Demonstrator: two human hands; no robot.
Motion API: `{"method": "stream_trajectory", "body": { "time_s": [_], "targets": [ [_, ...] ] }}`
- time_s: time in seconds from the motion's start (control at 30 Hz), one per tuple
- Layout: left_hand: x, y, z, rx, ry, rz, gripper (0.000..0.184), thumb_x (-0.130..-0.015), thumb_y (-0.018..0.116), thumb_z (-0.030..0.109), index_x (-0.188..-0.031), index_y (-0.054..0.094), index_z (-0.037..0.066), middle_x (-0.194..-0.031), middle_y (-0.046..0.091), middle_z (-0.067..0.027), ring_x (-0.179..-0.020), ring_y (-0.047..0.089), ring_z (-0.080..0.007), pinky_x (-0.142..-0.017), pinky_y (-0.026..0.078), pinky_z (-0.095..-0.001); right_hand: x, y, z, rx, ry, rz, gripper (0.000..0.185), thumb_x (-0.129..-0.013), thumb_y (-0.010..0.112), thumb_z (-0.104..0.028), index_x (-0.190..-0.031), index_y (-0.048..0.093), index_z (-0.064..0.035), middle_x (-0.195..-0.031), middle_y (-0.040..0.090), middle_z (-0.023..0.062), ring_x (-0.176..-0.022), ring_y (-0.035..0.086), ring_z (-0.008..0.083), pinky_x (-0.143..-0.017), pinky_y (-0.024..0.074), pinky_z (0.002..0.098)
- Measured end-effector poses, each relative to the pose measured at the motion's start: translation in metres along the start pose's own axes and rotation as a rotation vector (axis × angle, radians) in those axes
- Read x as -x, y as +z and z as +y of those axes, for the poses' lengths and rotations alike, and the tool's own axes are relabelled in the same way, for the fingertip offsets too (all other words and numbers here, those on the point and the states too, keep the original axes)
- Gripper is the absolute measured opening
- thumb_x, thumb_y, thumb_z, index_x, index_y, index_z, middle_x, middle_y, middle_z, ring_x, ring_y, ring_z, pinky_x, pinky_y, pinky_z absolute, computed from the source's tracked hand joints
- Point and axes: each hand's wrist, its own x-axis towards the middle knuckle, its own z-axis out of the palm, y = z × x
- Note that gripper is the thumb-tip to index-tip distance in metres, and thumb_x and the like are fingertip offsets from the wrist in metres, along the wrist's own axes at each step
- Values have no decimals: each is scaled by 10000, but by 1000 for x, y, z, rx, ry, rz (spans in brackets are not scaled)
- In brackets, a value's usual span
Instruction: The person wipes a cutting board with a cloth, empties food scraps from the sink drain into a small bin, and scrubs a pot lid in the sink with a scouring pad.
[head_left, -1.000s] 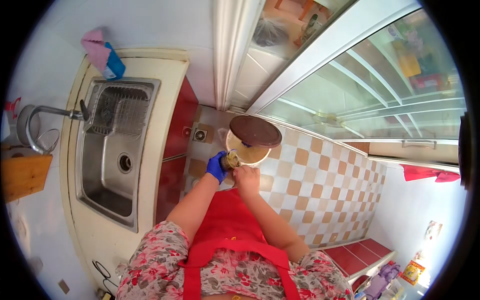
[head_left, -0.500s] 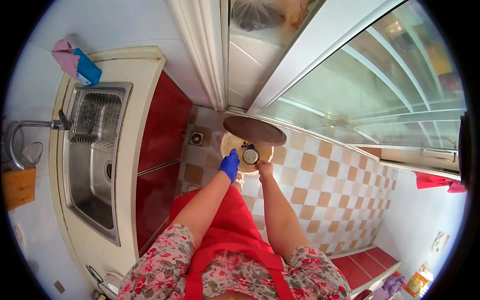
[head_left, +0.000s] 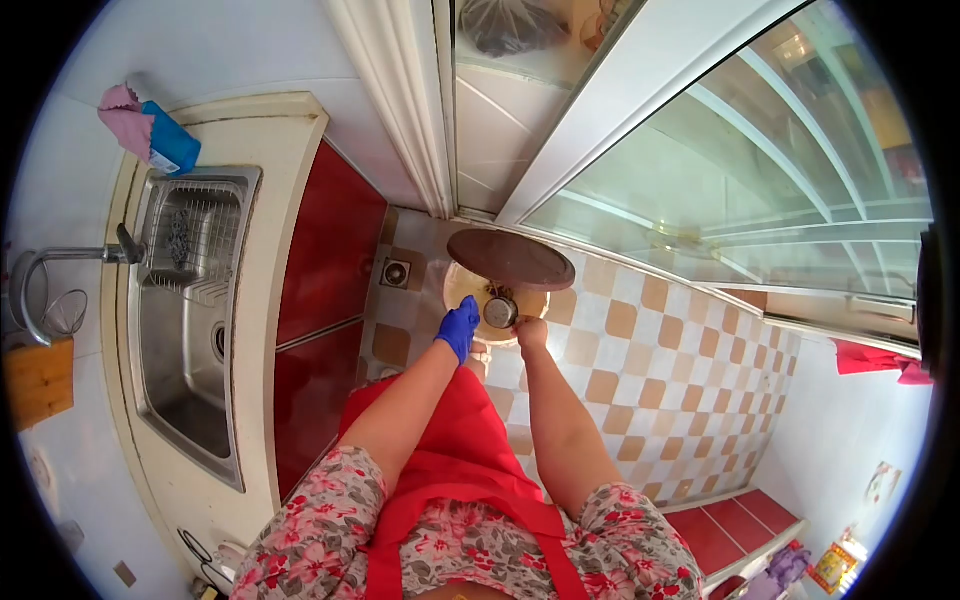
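Parted hands, open tub: a round metal container (head_left: 500,312) is in the right hand (head_left: 531,331) alone.
The two hands, together around one thing a second earlier, are now apart, which suggests the right does the holding and the left is spare. The right fingers grip the container's side over the pale tub (head_left: 537,308), beneath its tilted brown lid (head_left: 510,259). The left hand (head_left: 458,330), in a blue glove (one glove between two hands), is beside it over the tub's near edge; nothing shows in its fingers, and whether they are clenched or loose cannot be told. The container's round face points up toward the onlooker; its outline gives no clear long axis, though its depth probably runs down into the tub.
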Motion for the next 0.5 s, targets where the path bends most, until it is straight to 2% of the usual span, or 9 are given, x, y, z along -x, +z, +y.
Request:
{"method": "stream_trajectory", "body": {
  "time_s": [0.03,0.1,0.13,0.23,0.27,0.3,0.37,0.43,0.5],
  "targets": [
    [-9,-5,-3,0,1,0,504,-869,493,395,-1195,469,12,-1185,514,-84,-1052,486,-212,-925,366,-308,2,0,0,84,-46,15,104,-731,572,-82,-720,628,6,-626,597,92,-544,563,159,-510,435,305],
    [-14,-16,-6,-140,8,-150,684,-827,438,525,-1311,331,53,-1348,363,-78,-1267,300,-232,-717,495,-502,23,-6,-9,216,-161,81,117,-738,571,-104,-724,630,-4,-636,606,107,-555,576,186,-516,441,332],
    [-1,-14,-2,-128,7,-154,684,-827,438,525,-1311,331,53,-1348,363,-78,-1267,300,-232,-717,495,-502,39,-11,-18,353,-280,144,130,-744,570,-126,-727,633,-14,-646,616,121,-566,590,213,-523,447,359],
    [30,-17,9,-120,26,-182,661,-825,460,506,-1290,359,47,-1323,391,-91,-1255,318,-217,-729,499,-464,85,-16,-48,595,-448,225,159,-743,575,-202,-733,664,-71,-667,623,127,-632,605,295,-589,453,385],
    [30,-18,12,-60,5,-140,524,-853,474,428,-1190,447,28,-1180,485,-71,-1093,423,-188,-758,455,-370,95,-15,-55,592,-451,226,159,-743,575,-202,-733,664,-71,-667,623,127,-632,605,295,-589,453,385],
    [37,-20,16,13,-13,-99,403,-880,487,351,-1090,535,10,-1037,580,-50,-932,528,-158,-787,410,-275,111,-17,-66,670,-615,210,117,-723,585,-171,-709,644,-71,-673,615,104,-637,585,282,-606,429,381],
    [73,-27,33,-83,9,-117,374,-880,488,347,-1070,553,31,-991,586,-31,-883,532,-133,-743,409,-256,153,-22,-102,759,-793,195,78,-703,596,-141,-686,625,-71,-680,606,82,-643,565,268,-622,406,376],
    [121,-40,49,-159,31,-135,347,-880,489,344,-1050,571,53,-945,592,-12,-833,537,-109,-700,408,-236,206,-22,-141,850,-1107,242,42,-672,600,-123,-637,599,-99,-639,572,73,-612,540,254,-637,375,366],
    [143,-55,68,-194,123,-233,287,-872,502,344,-994,602,103,-847,584,23,-744,516,-68,-624,388,-210,226,-11,-152,857,-1164,256,32,-673,600,-122,-646,585,-112,-634,548,53,-607,531,232,-622,373,366]
  ]
}}
